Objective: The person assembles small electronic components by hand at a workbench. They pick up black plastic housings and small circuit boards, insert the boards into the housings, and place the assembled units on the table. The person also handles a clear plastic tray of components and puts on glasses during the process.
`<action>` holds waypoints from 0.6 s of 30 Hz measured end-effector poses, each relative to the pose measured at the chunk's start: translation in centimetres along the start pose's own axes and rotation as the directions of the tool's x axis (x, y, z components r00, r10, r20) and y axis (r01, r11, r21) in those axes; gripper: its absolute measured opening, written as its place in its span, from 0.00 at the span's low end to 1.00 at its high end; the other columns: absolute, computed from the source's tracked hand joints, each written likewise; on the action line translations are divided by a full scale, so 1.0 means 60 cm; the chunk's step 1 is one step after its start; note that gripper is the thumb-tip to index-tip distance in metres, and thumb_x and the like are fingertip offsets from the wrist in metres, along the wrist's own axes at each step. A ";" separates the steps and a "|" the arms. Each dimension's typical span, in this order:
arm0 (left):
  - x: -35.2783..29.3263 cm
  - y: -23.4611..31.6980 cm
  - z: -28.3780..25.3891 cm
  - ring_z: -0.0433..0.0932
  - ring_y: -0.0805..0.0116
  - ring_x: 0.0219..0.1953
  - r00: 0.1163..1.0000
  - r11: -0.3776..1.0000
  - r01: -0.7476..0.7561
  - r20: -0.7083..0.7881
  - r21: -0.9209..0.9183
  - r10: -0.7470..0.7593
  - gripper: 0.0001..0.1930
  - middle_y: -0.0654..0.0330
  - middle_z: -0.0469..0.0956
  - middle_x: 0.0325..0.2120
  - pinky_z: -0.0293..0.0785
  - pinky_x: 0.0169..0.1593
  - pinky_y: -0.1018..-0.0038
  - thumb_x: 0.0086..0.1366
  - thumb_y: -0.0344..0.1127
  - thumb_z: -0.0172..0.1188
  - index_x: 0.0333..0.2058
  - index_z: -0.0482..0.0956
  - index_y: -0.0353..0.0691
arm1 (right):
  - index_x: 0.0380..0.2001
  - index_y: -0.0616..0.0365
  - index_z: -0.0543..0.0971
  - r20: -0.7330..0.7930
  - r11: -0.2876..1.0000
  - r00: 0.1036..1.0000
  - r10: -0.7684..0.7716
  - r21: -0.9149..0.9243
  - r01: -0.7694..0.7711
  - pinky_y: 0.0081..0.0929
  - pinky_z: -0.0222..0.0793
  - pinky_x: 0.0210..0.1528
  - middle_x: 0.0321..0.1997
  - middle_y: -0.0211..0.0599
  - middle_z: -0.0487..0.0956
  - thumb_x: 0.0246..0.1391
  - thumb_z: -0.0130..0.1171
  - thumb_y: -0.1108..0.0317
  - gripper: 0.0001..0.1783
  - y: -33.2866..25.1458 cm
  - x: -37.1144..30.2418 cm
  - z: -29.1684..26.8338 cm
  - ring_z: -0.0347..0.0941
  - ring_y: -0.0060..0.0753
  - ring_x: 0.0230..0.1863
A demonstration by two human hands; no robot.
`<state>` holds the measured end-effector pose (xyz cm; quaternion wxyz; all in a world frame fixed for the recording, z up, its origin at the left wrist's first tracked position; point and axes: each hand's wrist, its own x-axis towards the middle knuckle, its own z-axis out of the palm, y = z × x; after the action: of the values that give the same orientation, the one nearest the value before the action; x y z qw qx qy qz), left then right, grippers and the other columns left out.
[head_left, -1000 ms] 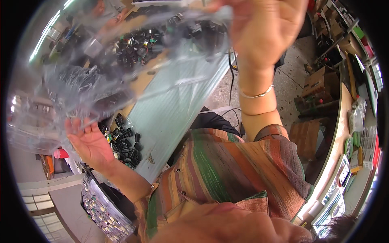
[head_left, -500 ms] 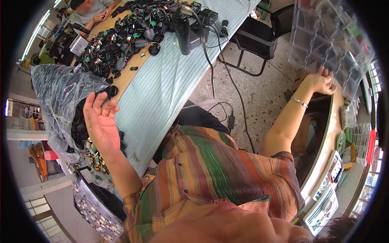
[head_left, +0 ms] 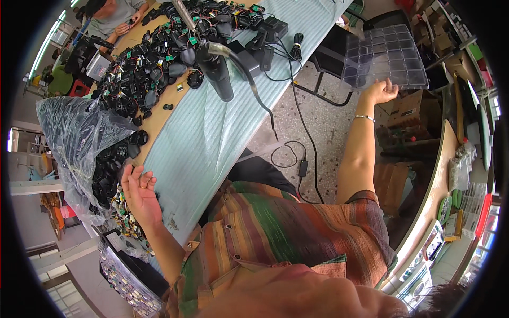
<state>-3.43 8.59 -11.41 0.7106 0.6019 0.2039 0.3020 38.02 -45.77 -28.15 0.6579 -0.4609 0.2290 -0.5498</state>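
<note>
My right hand is stretched out to the right, fingers closed on the near edge of a clear plastic compartment tray. The tray is a grid of small square cells, held up over the floor in front of a black chair. My left hand hovers over the left edge of the table, palm up, with fingers apart and slightly bent, holding nothing. Close by it lie black round parts and a heap of small coloured wired pieces.
A large heap of black parts with green boards covers the far table. A black cylindrical tool with a cable stands by black power adapters. A clear plastic bag lies left. Another person sits across. Cardboard boxes stand right.
My right hand has swung the tray leftward, from the far right to in front of the chair. My left hand has come down and slightly right. The whole view has shifted a little.
</note>
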 end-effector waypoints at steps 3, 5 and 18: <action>-0.002 -0.012 -0.006 0.77 0.68 0.42 0.998 1.000 0.019 -0.061 0.015 -0.018 0.19 0.56 0.76 0.46 0.74 0.47 0.72 0.74 0.40 0.48 0.59 0.65 0.38 | 0.56 0.56 0.64 0.010 0.997 0.997 0.073 -0.004 -0.073 0.27 0.76 0.35 0.49 0.39 0.73 0.54 0.44 0.83 0.24 0.037 -0.017 0.033 0.72 0.32 0.46; -0.002 -0.018 -0.010 0.77 0.68 0.42 0.996 0.999 0.028 -0.083 0.021 -0.026 0.19 0.57 0.76 0.45 0.74 0.47 0.72 0.74 0.40 0.48 0.58 0.66 0.38 | 0.54 0.56 0.65 0.014 0.990 0.991 0.135 -0.039 -0.135 0.32 0.79 0.39 0.50 0.41 0.72 0.55 0.46 0.81 0.22 0.054 -0.025 0.053 0.71 0.34 0.47; 0.004 -0.045 0.004 0.77 0.68 0.42 0.991 0.998 0.050 -0.128 0.041 -0.044 0.17 0.58 0.77 0.43 0.74 0.46 0.72 0.74 0.39 0.49 0.56 0.67 0.38 | 0.50 0.60 0.71 0.210 0.662 0.639 0.740 -0.055 -0.748 0.48 0.82 0.45 0.41 0.39 0.72 0.56 0.58 0.78 0.18 0.135 -0.010 0.157 0.71 0.35 0.37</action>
<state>-2.61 8.34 -13.98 0.6896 0.5922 0.2694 0.3182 49.61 -42.14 -30.83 0.8545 -0.3701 0.3158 -0.1821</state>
